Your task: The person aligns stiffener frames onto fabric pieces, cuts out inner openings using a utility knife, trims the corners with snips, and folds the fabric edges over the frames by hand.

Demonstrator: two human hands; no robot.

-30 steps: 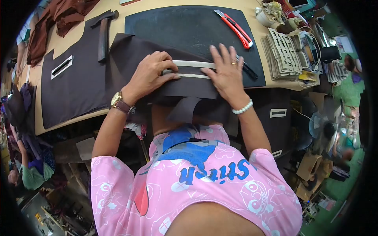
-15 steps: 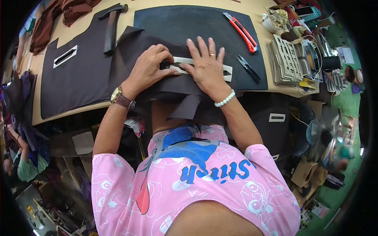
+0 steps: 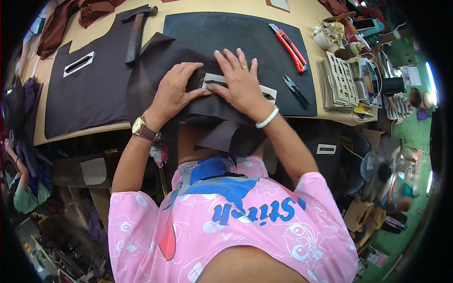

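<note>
Dark fabric (image 3: 155,66) lies over the table edge and part of the black mat (image 3: 212,33). On it is a pale slotted frame piece (image 3: 269,92), partly hidden under my right hand (image 3: 240,85). That hand lies on the piece with its fingers spread, the thumb near the piece's left end. My left hand (image 3: 174,89) rests on the fabric, fingers apart, its thumb tip close to my right thumb. Right of the hands are small scissors (image 3: 296,91) and a red utility knife (image 3: 290,49).
A hammer (image 3: 135,37) lies on another dark fabric panel (image 3: 94,94) with a pale slotted frame (image 3: 79,64) at left. Stacked pale slotted cards (image 3: 337,82) and a white container (image 3: 323,37) stand at right. Other people are visible at both sides.
My right hand has moved left over the pale piece, and that piece now slants down to the right. My left hand's fingers have opened from a pinch. The view has shifted slightly.
</note>
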